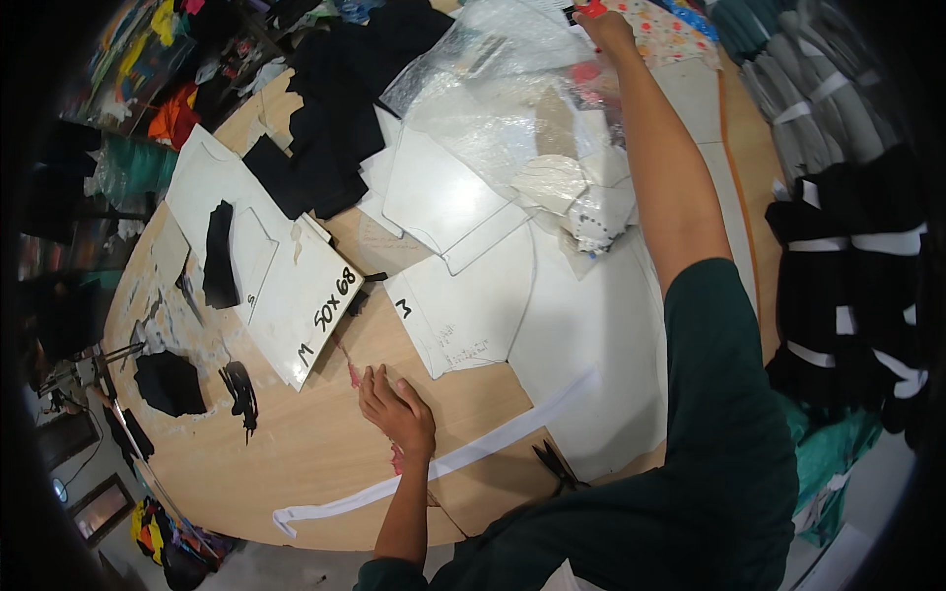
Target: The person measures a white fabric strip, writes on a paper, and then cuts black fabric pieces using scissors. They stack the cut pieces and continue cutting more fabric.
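Note:
My left hand [399, 411] lies on the wooden table [473, 409] with its fingers stretched out, holding nothing. A long white strip [493, 446] runs beside it, passing by the wrist. My right arm stretches to the far side. There my right hand [608, 32] is closed at a small red and black thing [589, 9], cut off by the picture's top edge and too unclear to name. Below that hand, crumpled clear plastic film [473, 79] covers part of a pile of white pattern pieces [443, 182]. Another white pattern piece [473, 305] lies nearer, ahead of my left hand.
Black-handled scissors [557, 467] lie near my body. A stack of white boards [281, 300] carries a black fabric strip [220, 254]. Black cloth [330, 98] spreads at the far left; black scraps [169, 384] lie nearer. Bundled grey [823, 84] and black fabric [838, 276] stand right of the table.

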Motion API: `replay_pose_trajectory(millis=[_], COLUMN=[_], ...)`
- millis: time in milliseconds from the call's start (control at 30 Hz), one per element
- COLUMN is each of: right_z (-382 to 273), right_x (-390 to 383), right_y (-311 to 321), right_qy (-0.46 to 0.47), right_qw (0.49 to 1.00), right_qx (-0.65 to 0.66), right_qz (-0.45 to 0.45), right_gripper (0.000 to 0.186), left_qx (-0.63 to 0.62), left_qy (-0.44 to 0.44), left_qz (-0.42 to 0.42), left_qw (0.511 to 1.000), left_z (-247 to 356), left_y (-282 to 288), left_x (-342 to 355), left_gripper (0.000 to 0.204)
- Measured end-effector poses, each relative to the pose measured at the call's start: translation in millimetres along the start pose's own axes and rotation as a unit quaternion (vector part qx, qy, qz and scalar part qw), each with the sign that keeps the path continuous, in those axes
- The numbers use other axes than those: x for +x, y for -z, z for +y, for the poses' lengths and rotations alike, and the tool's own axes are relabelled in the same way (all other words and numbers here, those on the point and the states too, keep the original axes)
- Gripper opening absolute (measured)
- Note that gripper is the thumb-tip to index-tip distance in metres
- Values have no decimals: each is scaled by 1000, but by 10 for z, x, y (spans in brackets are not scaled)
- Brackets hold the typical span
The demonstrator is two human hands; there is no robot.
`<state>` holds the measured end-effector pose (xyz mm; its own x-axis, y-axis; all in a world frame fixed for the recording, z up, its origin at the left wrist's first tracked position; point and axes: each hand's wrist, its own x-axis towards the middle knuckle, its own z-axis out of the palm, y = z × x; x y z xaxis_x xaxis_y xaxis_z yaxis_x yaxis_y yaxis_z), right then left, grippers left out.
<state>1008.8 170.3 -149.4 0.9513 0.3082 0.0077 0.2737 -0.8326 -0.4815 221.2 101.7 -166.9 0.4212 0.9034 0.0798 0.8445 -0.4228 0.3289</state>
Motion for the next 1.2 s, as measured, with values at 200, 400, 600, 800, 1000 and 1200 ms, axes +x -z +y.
replay_pose_trajectory(millis=[200,400,600,800,1000,1200], right_z=[94,151,293,179,51,-226], right_x=[133,309,-15,-54,11,-175], right_y=[-608,-48,-2,-266,-380,69], right_qy=[-75,79,68,81,32,113], right_qw=[990,991,996,994,998,931], right_qx=[-93,34,38,-68,-58,213], right_qz=[70,99,-48,8,0,275], right_gripper=[68,44,40,54,67,34], left_qx=[-18,-10,-25,-32,-23,-47], left_qy=[-2,-1,-2,8,10,3], left_qz=[12,17,30,28,21,29], left_qw=[1000,1000,999,999,999,998], left_z=[-60,-36,-3,-21,-67,-177], left_y=[-25,8,32,18,0,-56], left_x=[-8,-18,-50,-38,-6,-88], left_gripper=[41,41,40,39,39,38])
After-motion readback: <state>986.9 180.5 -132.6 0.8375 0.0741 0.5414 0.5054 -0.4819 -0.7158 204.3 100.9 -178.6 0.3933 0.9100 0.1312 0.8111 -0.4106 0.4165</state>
